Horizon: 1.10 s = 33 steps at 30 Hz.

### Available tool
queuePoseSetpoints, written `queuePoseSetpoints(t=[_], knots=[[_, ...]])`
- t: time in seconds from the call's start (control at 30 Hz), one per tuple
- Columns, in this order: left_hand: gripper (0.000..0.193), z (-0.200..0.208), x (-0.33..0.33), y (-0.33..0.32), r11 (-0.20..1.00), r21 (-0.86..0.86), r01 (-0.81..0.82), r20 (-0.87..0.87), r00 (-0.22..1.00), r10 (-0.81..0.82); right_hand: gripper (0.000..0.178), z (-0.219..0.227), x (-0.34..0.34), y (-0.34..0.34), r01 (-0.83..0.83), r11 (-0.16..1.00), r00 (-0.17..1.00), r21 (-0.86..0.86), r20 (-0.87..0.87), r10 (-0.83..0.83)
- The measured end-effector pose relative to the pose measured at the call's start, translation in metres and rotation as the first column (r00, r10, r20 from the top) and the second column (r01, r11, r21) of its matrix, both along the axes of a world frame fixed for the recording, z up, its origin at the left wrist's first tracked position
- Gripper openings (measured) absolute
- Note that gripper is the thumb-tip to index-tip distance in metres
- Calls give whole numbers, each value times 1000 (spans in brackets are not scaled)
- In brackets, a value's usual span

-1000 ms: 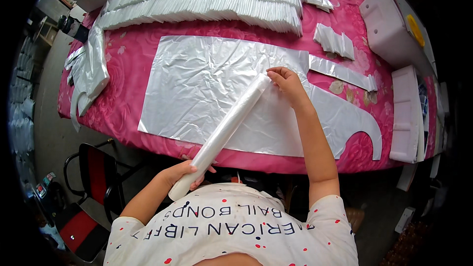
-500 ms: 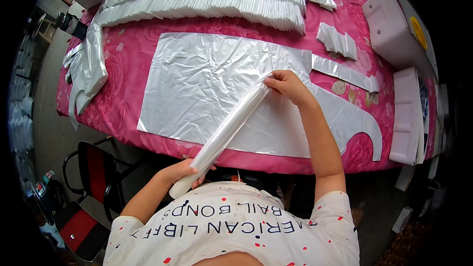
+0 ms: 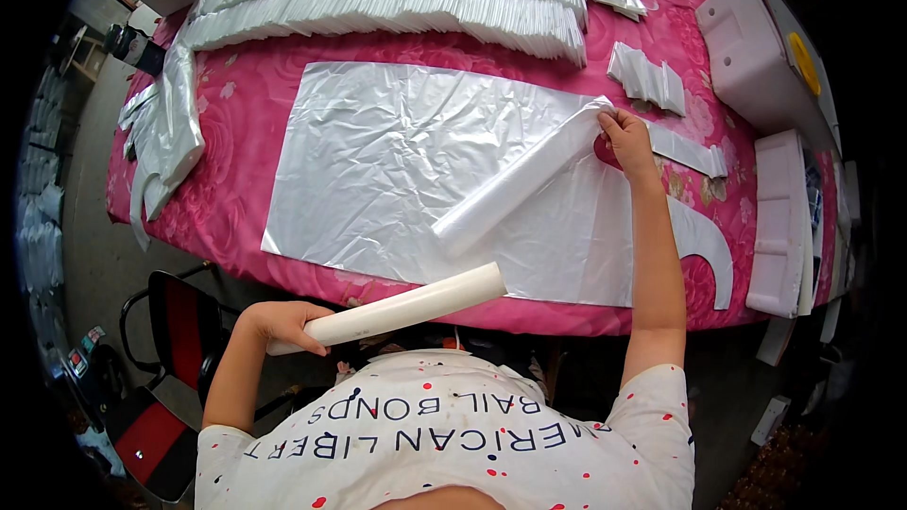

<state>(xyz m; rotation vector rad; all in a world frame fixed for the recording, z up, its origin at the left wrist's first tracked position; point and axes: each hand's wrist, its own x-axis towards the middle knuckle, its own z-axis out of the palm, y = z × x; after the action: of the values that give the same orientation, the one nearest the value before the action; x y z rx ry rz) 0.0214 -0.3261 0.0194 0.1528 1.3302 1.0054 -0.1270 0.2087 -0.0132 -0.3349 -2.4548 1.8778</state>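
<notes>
A pale, smooth tube [image 3: 406,306] is gripped near its left end by my left hand [image 3: 294,325], close to the table's near edge. Its free end points right and slightly up. My right hand [image 3: 625,140] pinches the upper right end of a rolled, flattened strip of plastic film [image 3: 520,170]. That strip slants down to the left, over a large flat sheet of silvery-white plastic bags [image 3: 359,161]. The tube and the rolled film are apart. At the right, the sheet ends in a curved bag handle [image 3: 713,246].
Long rows of folded white bags [image 3: 397,0] line the far side of the pink flowered tablecloth [image 3: 246,66]. Smaller folded bundles [image 3: 647,78] and a narrow folded strip [image 3: 688,149] lie right. White foam boxes [image 3: 777,227] stand at the right edge; a black-and-red chair [image 3: 175,340] stands lower left.
The tube has come out of the rolled film, drawn toward the lower left by my left hand. My right hand has moved right and farther away with the film's end.
</notes>
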Motion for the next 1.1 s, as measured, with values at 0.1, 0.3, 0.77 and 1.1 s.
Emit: queuePoseSetpoints(t=[0.1,0.3,0.77,1.1], knots=[[50,35,-43,58,985,-23,171,-563,812,-154,16,0,-6,-39,-82,997,996,-14,46,83],[39,31,-86,139,935,-264,236,-949,108,-296,17,4,-13,-73,-231,972,967,45,124,224],[86,-31,-28,149,868,-172,466,-985,-89,-147,26,8,-30,-75,-241,943,959,229,206,195],[84,-38,17,177,939,-217,267,-975,-110,-194,46,29,129,-155,-289,624,828,726,-138,544]])
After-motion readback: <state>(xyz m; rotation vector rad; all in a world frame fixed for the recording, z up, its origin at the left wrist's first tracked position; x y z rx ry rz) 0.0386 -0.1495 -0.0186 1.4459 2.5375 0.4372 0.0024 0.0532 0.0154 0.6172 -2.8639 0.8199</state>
